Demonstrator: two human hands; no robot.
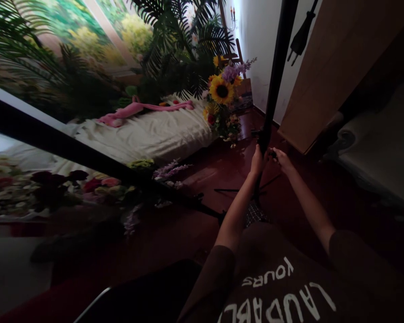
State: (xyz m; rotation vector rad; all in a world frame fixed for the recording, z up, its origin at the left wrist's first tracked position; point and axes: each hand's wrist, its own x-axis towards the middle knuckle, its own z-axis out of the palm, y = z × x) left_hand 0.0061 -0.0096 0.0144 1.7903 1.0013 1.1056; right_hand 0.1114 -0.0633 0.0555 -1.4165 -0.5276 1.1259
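Observation:
A black light stand [276,67] rises upright in front of me, its spread legs low on the dark red floor. My left hand [256,160] is closed around its pole, just under a collar. On the pole's right side, my right hand [281,159] has its fingers pinched at a small dark knob [272,154]. Dim light hides the fingertips and the knob's exact shape. A black power plug [301,39] dangles from a cord beside the upper pole.
Another black pole [87,161] slants across the left side. A white-draped platform [148,139] bears a pink plush toy [121,114]. Sunflowers [221,89] stand at its right end, and more flowers [101,186] lie nearer left. A wooden panel [336,72] leans at right.

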